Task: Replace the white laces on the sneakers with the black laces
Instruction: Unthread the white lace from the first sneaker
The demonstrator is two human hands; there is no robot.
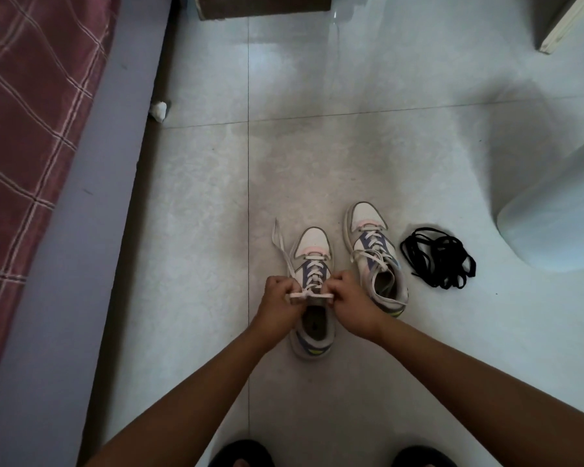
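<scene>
Two white sneakers with pink and blue panels stand on the tiled floor, toes pointing away from me. The left sneaker (312,246) is laced with a white lace (281,248), one loose end trailing up and to the left. My left hand (279,296) and my right hand (349,293) both pinch this lace at the top eyelets, pulling it taut between them. Just to the right, the right sneaker (368,217) keeps its own white lace (371,252), untied. A tangled pile of black laces (437,257) lies on the floor right of that sneaker.
A bed with a plaid maroon cover (31,129) and a purple frame (91,203) runs along the left. A pale rounded object (553,210) stands at the right. A brown box (263,6) sits at the top. My dark slippers (240,455) show at the bottom.
</scene>
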